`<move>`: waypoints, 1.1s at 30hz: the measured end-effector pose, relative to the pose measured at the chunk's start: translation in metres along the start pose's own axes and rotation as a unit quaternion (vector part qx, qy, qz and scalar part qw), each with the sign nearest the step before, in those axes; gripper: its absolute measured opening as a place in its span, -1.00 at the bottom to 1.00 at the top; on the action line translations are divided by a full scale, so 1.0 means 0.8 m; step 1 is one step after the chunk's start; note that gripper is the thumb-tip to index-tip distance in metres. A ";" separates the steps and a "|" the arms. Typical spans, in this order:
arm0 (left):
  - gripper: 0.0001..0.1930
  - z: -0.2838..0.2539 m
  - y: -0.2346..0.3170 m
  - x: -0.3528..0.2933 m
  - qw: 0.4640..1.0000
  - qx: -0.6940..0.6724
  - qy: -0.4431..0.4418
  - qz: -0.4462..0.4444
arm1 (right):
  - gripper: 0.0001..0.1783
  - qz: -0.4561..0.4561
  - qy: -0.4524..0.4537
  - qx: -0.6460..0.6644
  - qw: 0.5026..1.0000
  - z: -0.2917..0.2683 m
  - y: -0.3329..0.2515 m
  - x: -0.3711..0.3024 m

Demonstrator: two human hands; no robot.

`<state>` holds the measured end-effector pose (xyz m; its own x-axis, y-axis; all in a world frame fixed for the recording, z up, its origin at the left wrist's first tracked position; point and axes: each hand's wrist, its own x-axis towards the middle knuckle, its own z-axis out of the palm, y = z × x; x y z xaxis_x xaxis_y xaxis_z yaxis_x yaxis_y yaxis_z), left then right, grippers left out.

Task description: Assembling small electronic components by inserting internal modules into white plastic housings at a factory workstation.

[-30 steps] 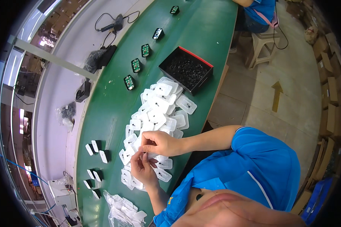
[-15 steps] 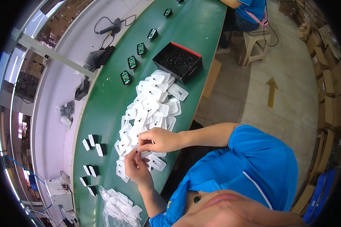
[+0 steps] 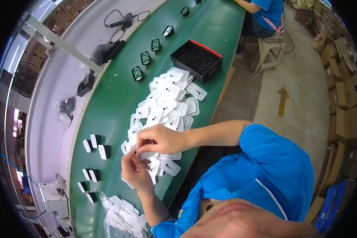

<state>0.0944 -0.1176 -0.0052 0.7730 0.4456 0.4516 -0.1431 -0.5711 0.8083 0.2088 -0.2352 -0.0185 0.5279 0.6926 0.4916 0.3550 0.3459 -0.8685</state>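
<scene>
My left hand (image 3: 138, 172) and my right hand (image 3: 160, 139) meet fingertip to fingertip over a heap of white plastic covers (image 3: 166, 101). Both are closed in a pinch. Between the fingertips a small black part (image 3: 136, 151) shows as a dark speck; its shape is too small to tell. Whether a white cover is also gripped there, I cannot tell, as the fingers hide it. Many covers in the heap are shallow, rounded rectangles with a small black piece at the middle. Beyond the heap stands a black box (image 3: 196, 59) with a red edge, full of small black parts.
Black housings with green circuit boards (image 3: 145, 58) stand in a row along the green table (image 3: 107, 115). At the left are several white-topped black units (image 3: 103, 152). A clear bag of white covers (image 3: 123, 216) lies near. A co-worker (image 3: 261, 16) sits at the far right.
The view has shifted slightly, so the table's things sit a little differently in the picture. My hands stay pinched together and appear a little further left and higher over the heap.
</scene>
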 end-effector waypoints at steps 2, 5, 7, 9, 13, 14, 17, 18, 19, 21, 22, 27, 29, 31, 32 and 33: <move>-0.87 -0.004 0.004 0.013 1.000 -0.015 0.000 -0.013 | -0.94 -0.023 -0.004 -0.022 0.999 -0.001 -0.006 0.014; -0.89 -0.008 0.006 0.030 0.999 -0.037 0.016 0.018 | -0.95 -0.051 0.003 -0.033 0.998 -0.002 -0.013 0.033; -0.90 -0.012 0.007 0.038 0.998 -0.042 0.026 0.024 | -0.95 -0.059 0.000 -0.033 0.998 -0.001 -0.017 0.046; -0.90 -0.015 0.007 0.043 0.997 -0.031 0.045 0.049 | -0.95 -0.101 -0.001 -0.074 0.992 0.001 -0.018 0.058; -0.90 -0.019 0.006 0.049 0.995 -0.018 0.071 0.063 | -0.93 -0.154 -0.013 -0.129 0.980 0.001 -0.021 0.079; -0.89 -0.023 0.007 0.047 0.995 -0.019 0.079 0.056 | -0.93 -0.169 -0.023 -0.148 0.974 0.004 -0.024 0.084; -0.89 -0.032 0.007 0.044 0.995 -0.031 0.094 0.021 | -0.95 -0.193 -0.039 -0.174 0.965 0.010 -0.029 0.094; -0.89 -0.033 0.006 0.044 0.995 -0.042 0.093 0.001 | -0.94 -0.188 -0.037 -0.165 0.968 0.012 -0.030 0.095; -0.89 -0.031 0.005 0.046 0.994 -0.033 0.106 -0.013 | -0.94 -0.184 -0.051 -0.151 0.970 0.010 -0.030 0.094; -0.90 -0.029 0.005 0.048 0.990 -0.113 0.072 -0.043 | -0.92 -0.211 -0.046 -0.175 0.961 0.009 -0.030 0.094; -0.90 -0.028 0.002 0.051 0.986 -0.143 0.057 -0.056 | -0.91 -0.200 -0.054 -0.188 0.960 0.006 -0.030 0.092; -0.90 -0.030 -0.007 0.055 0.975 -0.196 0.038 -0.102 | -0.92 -0.163 -0.068 -0.188 0.966 0.005 -0.019 0.087; -0.90 -0.031 -0.013 0.056 0.972 -0.213 0.027 -0.094 | -0.93 -0.127 -0.058 -0.188 0.972 0.007 -0.017 0.086; -0.89 -0.033 -0.017 0.054 0.969 -0.230 0.013 -0.084 | -0.94 -0.090 -0.047 -0.190 0.976 0.011 -0.016 0.086; -0.89 -0.032 -0.017 0.054 0.970 -0.229 0.016 -0.083 | -0.94 -0.093 -0.050 -0.189 0.976 0.010 -0.015 0.086; -0.89 -0.031 -0.017 0.055 0.969 -0.230 0.018 -0.084 | -0.94 -0.084 -0.044 -0.168 0.981 0.011 -0.011 0.086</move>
<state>0.1148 -0.0731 0.0126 0.7883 0.5346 0.3045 -0.2831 -0.1242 0.9510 0.2355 -0.1852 0.0223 0.3762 0.7009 0.6059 0.6738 0.2419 -0.6982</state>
